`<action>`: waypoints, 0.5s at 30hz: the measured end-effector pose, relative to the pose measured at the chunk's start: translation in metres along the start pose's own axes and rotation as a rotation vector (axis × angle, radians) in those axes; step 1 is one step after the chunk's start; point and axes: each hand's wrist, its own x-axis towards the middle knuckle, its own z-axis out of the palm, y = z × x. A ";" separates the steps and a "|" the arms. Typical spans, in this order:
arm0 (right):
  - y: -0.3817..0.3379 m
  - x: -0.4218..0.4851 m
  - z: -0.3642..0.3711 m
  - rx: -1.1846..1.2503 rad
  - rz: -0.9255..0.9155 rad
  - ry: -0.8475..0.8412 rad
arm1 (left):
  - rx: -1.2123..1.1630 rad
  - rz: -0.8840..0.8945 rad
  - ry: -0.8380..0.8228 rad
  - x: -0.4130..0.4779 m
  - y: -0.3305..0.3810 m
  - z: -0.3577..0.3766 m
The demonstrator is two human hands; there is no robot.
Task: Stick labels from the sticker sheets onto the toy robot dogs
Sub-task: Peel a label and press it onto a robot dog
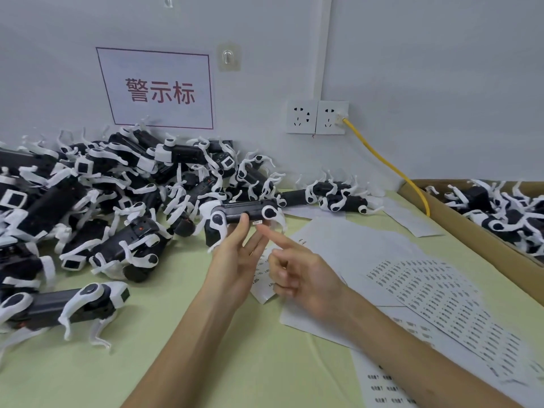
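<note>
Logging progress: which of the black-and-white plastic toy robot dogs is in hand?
The black-and-white toy robot dog at centre, held up by the left hand; the forefinger of the right hand points at its small white label. Others lie in heaps.

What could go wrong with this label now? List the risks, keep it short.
The label sits at the edge of the held dog; it may go on crooked or lift off with the right hand. The left hand holds that dog only by fingertips, so pressing could tip it.
</note>
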 end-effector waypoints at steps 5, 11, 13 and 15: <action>0.001 0.003 -0.006 0.028 -0.011 -0.036 | 0.041 -0.017 -0.041 0.000 -0.002 -0.001; 0.003 0.006 -0.009 0.051 -0.017 -0.054 | 0.018 -0.019 -0.023 -0.004 -0.002 0.003; 0.002 0.006 -0.010 0.070 -0.024 -0.052 | 0.004 -0.013 -0.022 -0.005 -0.002 0.005; 0.002 0.006 -0.010 0.087 -0.028 -0.049 | -0.015 -0.002 -0.012 -0.005 -0.002 0.006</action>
